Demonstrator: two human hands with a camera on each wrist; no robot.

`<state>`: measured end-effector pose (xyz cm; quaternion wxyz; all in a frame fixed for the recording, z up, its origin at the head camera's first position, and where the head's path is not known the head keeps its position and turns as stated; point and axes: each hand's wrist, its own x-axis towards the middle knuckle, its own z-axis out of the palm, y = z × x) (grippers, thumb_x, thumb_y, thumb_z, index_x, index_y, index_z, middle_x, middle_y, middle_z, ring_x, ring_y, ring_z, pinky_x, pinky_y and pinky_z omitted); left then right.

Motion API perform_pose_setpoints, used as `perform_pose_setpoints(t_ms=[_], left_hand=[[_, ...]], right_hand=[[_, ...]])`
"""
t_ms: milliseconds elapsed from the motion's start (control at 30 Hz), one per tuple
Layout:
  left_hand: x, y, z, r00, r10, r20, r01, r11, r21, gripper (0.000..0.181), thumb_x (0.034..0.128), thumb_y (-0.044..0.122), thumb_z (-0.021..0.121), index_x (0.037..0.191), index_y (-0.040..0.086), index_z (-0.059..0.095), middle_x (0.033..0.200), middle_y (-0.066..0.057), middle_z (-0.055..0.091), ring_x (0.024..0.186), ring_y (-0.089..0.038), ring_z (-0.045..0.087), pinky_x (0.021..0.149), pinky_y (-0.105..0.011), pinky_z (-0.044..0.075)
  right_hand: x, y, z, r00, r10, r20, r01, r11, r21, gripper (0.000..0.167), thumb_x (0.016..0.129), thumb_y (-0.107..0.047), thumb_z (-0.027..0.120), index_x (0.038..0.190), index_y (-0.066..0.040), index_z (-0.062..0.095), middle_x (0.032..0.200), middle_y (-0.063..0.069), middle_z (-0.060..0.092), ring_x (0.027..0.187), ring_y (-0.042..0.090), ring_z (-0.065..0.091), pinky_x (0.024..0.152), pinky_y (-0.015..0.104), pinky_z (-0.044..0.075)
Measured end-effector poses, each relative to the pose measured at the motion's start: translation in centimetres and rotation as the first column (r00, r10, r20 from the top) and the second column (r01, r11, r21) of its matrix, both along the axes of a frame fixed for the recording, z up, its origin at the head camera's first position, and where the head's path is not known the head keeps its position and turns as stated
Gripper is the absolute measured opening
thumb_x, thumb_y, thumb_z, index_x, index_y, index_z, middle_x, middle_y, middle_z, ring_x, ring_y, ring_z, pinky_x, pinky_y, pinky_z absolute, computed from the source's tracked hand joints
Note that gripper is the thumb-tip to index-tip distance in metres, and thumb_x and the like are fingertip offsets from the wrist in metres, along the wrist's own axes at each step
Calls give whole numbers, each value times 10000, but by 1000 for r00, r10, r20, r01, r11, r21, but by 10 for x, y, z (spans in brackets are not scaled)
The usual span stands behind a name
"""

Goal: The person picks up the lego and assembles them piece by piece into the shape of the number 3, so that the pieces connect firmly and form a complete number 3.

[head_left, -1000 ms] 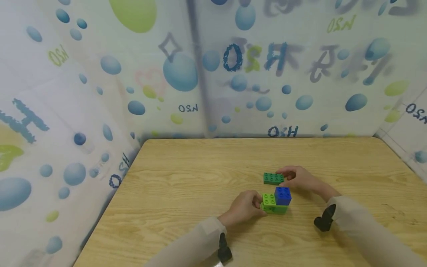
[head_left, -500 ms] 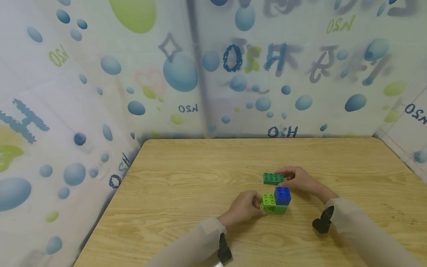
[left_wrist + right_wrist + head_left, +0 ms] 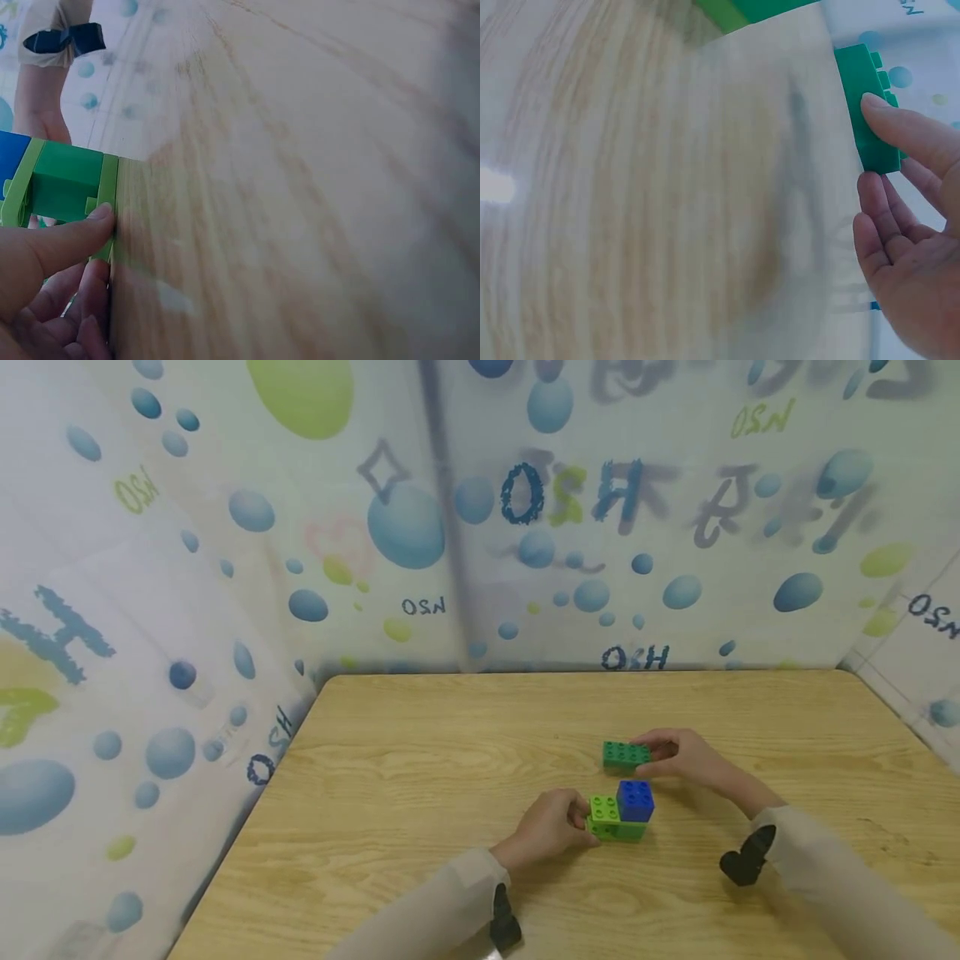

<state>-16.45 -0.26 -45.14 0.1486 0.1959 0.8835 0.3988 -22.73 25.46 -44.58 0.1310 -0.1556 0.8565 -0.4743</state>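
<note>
On the table stands a small stack of toy building bricks: a lime layer [image 3: 603,808] over green and lime ones, with a blue brick [image 3: 635,802] on top at the right. My left hand [image 3: 549,828] pinches the stack's left end; in the left wrist view the thumb lies against the bottom lime layer [image 3: 109,180]. Behind the stack, my right hand [image 3: 688,758] grips a dark green eight-stud brick [image 3: 626,756] by its right end. The right wrist view shows the thumb on the side of this green brick [image 3: 862,135]. Whether it touches the table is unclear.
The wooden table [image 3: 420,760] extends left and right of the hands. A printed curtain [image 3: 495,568] with blue and green drops hangs along its far edge and left side.
My right hand has shifted a little right and away with the dark green brick, and more of the brick's front shows. The left hand and the stack stay put.
</note>
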Motion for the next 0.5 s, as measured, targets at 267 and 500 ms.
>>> perform_pose_setpoints(t_ms=[267, 500], left_hand=[[1, 0, -1, 1000, 2, -10, -2, 1000, 13, 343, 684, 114, 810, 963, 11, 638, 706, 60, 554, 618, -7, 473, 555, -169, 406], [1, -1, 0, 1000, -2, -11, 2, 1000, 19, 345, 683, 109, 810, 966, 11, 637, 711, 58, 551, 621, -9, 468, 560, -169, 406]], right_hand=[[9, 2, 18, 998, -21, -54, 22, 1000, 12, 505, 812, -225, 708, 1225, 12, 537, 1009, 132, 568, 864, 229, 545, 688, 346, 475], [20, -1, 31, 995, -27, -94, 26, 1000, -5, 472, 831, -222, 689, 1218, 4, 540, 1059, 143, 561, 888, 236, 552, 702, 349, 475]])
